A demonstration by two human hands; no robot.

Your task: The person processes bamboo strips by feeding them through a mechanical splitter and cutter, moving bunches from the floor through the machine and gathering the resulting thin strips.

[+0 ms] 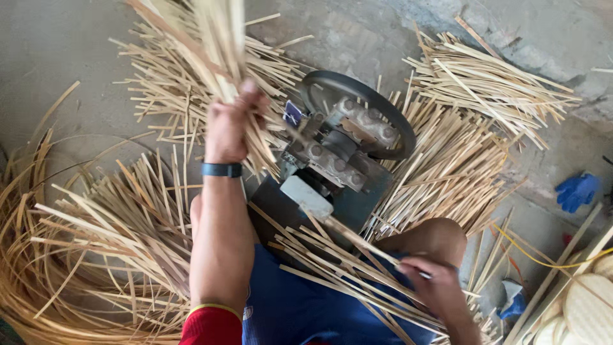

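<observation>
My left hand (231, 124) is raised and shut on a thick bundle of pale bamboo strips (214, 45) that fans upward past the frame's top. A dark band sits on that wrist. My right hand (429, 281) is low at the right, fingers closed on a thin bamboo strip (357, 239) that points toward the small grey-blue machine (332, 160). The machine has a black wheel (357, 105) and metal rollers. More strips lie across my lap on blue cloth.
Heaps of bamboo strips (460, 147) cover the concrete floor around the machine. Curled shavings (38, 268) pile at the left. A blue glove (578, 190) lies at the right, with pale round woven pieces (584, 306) at the lower right.
</observation>
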